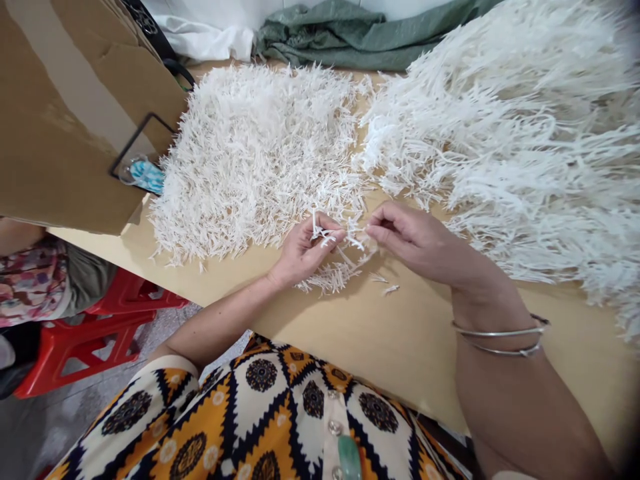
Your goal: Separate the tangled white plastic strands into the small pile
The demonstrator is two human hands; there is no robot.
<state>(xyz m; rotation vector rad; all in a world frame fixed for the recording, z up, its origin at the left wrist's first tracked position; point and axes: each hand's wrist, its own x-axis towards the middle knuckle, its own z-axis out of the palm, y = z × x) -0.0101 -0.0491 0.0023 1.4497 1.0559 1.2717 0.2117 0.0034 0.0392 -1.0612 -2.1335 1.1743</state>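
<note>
My left hand (pixel 303 252) pinches a thin white branched sprig (pixel 355 235), with the thumb and forefinger closed on it. Its side twigs stick out past the fingertips. To the right, my right hand (pixel 417 239) has thumb and forefinger pressed together near the sprig's other end; whatever is between those fingertips is too small to make out. Just below both hands lies a small cluster of white sprigs (pixel 331 279) on the table. A few loose bits (pixel 391 290) lie beside it.
A wide heap of short white sprigs (pixel 260 153) covers the table's back left. Longer white strands (pixel 515 140) pile high on the right. A cardboard box (pixel 75 113) stands at left, near red stools (pixel 95 340) and a seated person's leg. Green cloth (pixel 340 33) lies behind.
</note>
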